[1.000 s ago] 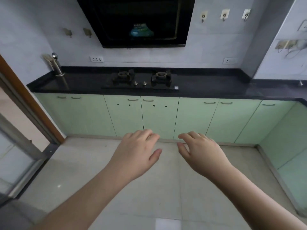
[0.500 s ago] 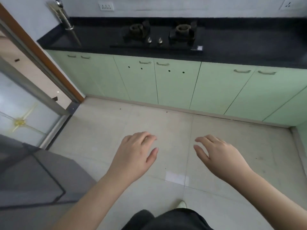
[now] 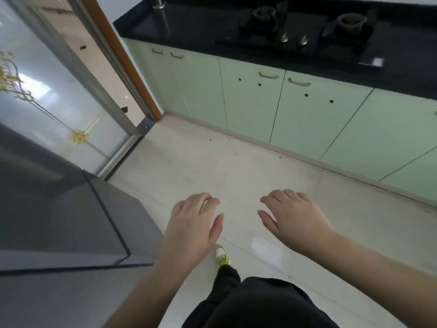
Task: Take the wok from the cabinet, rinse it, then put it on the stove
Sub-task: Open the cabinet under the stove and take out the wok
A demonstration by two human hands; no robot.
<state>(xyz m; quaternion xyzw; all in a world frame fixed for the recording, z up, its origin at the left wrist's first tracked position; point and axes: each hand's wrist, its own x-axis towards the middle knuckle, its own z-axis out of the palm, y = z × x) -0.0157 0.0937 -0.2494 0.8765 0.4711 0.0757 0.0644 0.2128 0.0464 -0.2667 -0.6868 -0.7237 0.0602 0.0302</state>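
No wok is in view. Pale green cabinets (image 3: 250, 100) run under a black countertop (image 3: 189, 27), all doors closed. A black two-burner stove (image 3: 305, 36) sits on the counter at the top right. The base of a metal tap (image 3: 157, 3) shows at the counter's left end. My left hand (image 3: 191, 223) and my right hand (image 3: 295, 221) hover palm down over the floor, well short of the cabinets, fingers spread and holding nothing.
A grey appliance top (image 3: 59, 209) stands close at my left. Behind it is a glass sliding door (image 3: 47, 95) with a wooden frame (image 3: 123, 55). Pale tiled floor (image 3: 248, 166) lies between me and the cabinets. My dark trouser leg and yellow-green shoe (image 3: 222, 256) are below.
The view has tilted down and moved closer to the cabinets; the hood and wall have left the frame. Both hands stay open and held out in front.
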